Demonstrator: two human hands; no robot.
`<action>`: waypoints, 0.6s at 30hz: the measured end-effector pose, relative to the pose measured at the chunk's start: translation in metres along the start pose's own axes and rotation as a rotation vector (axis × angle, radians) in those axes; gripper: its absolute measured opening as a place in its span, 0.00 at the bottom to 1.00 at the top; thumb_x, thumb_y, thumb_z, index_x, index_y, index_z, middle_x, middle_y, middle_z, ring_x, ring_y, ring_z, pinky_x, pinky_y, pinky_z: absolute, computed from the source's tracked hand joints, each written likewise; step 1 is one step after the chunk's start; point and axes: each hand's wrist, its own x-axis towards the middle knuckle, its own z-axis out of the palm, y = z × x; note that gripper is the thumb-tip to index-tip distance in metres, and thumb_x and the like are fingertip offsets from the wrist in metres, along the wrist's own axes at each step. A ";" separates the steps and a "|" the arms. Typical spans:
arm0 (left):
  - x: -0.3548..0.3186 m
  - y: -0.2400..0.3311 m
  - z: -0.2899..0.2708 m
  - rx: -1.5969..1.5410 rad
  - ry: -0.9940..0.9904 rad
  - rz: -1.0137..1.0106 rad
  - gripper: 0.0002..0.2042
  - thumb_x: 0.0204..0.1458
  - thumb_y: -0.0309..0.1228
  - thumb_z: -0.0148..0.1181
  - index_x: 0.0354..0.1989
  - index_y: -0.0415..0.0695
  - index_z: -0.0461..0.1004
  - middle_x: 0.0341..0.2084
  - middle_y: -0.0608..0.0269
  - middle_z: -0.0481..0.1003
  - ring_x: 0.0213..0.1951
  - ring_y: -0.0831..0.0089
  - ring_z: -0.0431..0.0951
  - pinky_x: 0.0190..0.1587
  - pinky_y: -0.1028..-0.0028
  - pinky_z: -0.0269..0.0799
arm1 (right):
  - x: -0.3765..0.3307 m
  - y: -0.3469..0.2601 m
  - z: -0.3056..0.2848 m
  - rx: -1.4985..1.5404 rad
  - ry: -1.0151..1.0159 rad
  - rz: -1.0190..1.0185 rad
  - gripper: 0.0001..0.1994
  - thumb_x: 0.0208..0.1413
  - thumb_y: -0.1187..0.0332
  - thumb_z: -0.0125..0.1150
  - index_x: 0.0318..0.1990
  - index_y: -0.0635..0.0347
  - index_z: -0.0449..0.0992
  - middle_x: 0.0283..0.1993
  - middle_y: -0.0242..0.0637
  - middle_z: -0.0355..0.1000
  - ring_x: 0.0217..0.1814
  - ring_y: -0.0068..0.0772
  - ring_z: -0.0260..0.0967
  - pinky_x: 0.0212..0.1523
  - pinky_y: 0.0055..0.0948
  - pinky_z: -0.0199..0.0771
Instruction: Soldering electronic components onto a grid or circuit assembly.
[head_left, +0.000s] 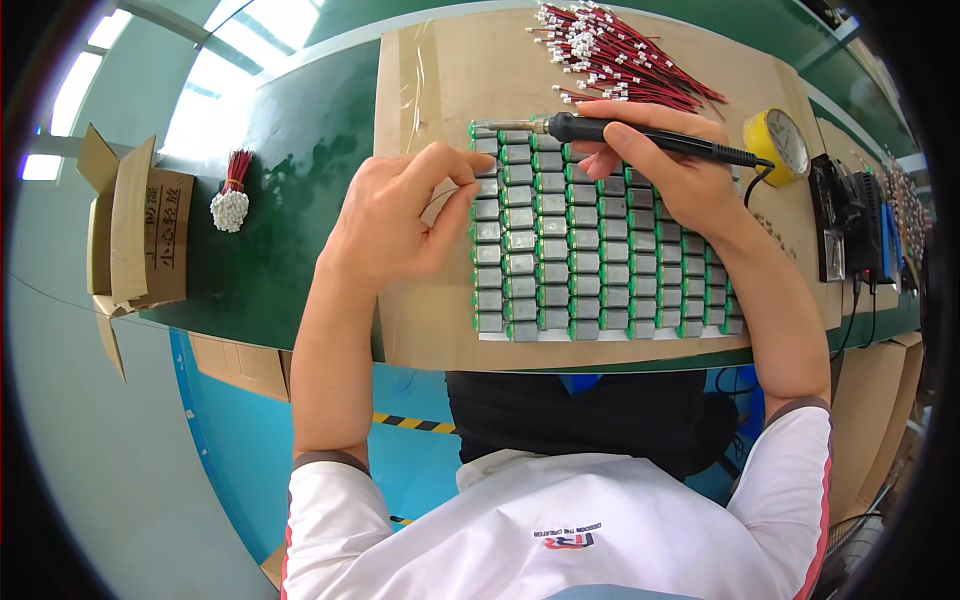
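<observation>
Right hand [692,182], upper centre, grips soldering iron [580,128]; left hand [403,215], centre-left, meets grey-green modules [585,264], hold indiscernible; iron slippage could burn it.

Dark characters [166,235] on cardboard box [128,250], upside-down lettering [567,529], seemingly a logo [572,542], on white shirt [650,505]

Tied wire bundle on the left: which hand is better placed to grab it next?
Left, probably: the left hand is nearer the wire bundle and shows no tool. The right hand is farther away and holds the soldering iron.
</observation>
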 end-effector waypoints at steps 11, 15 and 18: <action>0.001 0.009 -0.005 0.028 -0.061 -0.118 0.06 0.56 0.21 0.64 0.37 0.40 0.72 0.34 0.56 0.86 0.22 0.68 0.80 0.27 0.72 0.75 | 0.001 -0.001 -0.003 0.002 0.004 -0.013 0.15 0.70 0.74 0.57 0.59 0.73 0.78 0.44 0.49 0.83 0.40 0.31 0.83 0.47 0.28 0.85; 0.004 0.008 -0.002 -0.547 0.449 -0.489 0.06 0.64 0.28 0.64 0.39 0.39 0.74 0.28 0.62 0.81 0.16 0.84 0.71 0.18 0.82 0.63 | 0.006 -0.013 -0.006 0.041 0.047 0.016 0.15 0.70 0.73 0.57 0.60 0.71 0.78 0.45 0.49 0.83 0.41 0.33 0.84 0.47 0.30 0.85; 0.018 0.015 -0.028 -0.690 0.478 -0.812 0.07 0.63 0.27 0.66 0.39 0.38 0.74 0.23 0.64 0.78 0.12 0.84 0.66 0.13 0.81 0.56 | 0.009 -0.030 -0.012 -0.045 0.044 0.046 0.16 0.70 0.74 0.57 0.60 0.71 0.77 0.46 0.49 0.83 0.43 0.35 0.84 0.49 0.30 0.85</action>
